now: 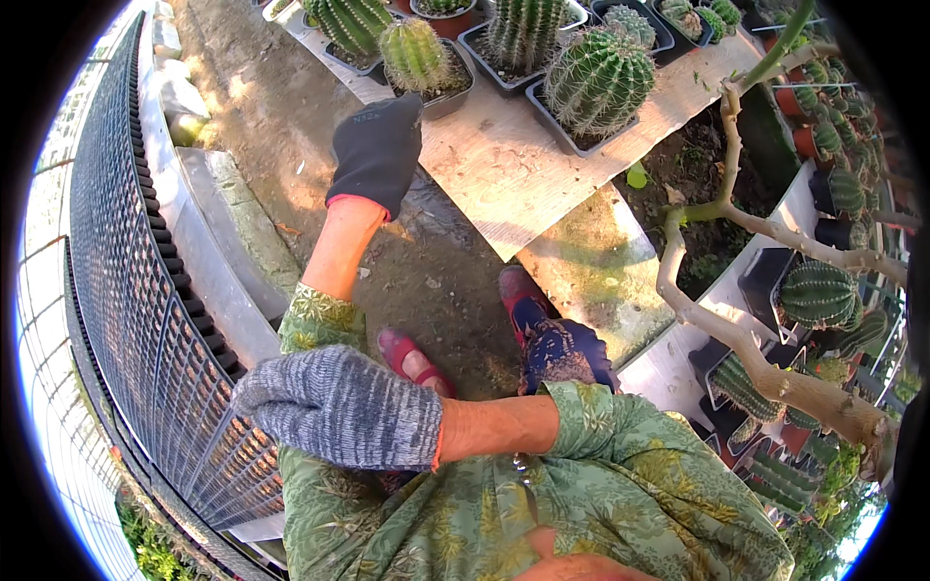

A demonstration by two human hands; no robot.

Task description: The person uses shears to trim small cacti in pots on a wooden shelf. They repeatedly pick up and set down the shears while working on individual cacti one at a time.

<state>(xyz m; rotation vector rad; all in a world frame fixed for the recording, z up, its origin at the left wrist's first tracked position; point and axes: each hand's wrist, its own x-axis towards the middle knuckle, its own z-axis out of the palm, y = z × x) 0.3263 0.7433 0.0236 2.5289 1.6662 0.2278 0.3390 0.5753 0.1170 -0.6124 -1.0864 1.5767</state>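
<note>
Ribbed spiny cactus in square pot beside black-gloved left hand, grip unclear; grey knit right hand loosely open.

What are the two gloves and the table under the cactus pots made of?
The left hand's black glove looks like smooth coated fabric, matte. The right hand's grey glove looks like knitted yarn with visible ribs. The table looks like pale, grainy plywood.
</note>
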